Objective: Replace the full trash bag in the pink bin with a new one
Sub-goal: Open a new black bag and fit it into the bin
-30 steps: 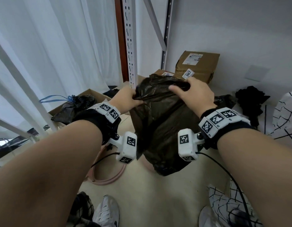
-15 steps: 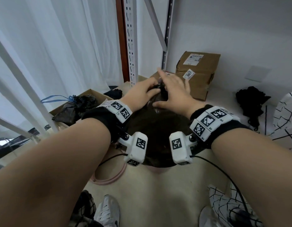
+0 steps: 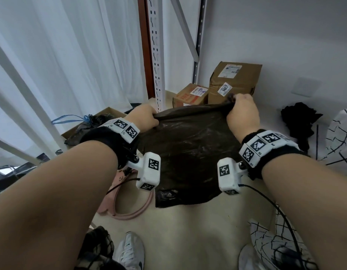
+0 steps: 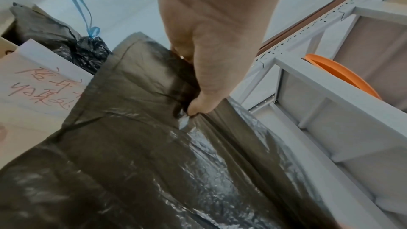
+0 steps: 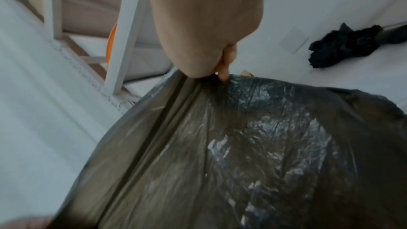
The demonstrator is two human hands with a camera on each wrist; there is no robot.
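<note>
The new trash bag (image 3: pixel 190 152), dark and semi-transparent, is held spread out flat in the air above the floor (image 3: pixel 188 230). The left hand (image 3: pixel 144 118) has its grip clamped on the bag's upper left edge, thumb pressed against curled fingers with the plastic bunched between them (plainly visible in the left wrist view (image 4: pixel 209 41)). The right hand (image 3: pixel 242 112) has its grip clamped on the upper right edge in the same manner, fingers curled over a gathered fold (image 5: pixel 209 23). The top edge runs taut between the two hands, which are well apart; the remainder of the bag hangs below them.

The pink bin (image 3: pixel 129 207) stands on the floor below the left forearm, only part of its rim showing, beside the bag's lower edge. A tied black bag with a blue drawstring (image 3: pixel 90 123) rests in an open cardboard box at left. Two cardboard parcels (image 3: pixel 233 82) sit against the wall beyond the hands, next to a metal shelving upright (image 3: pixel 159 55).
</note>
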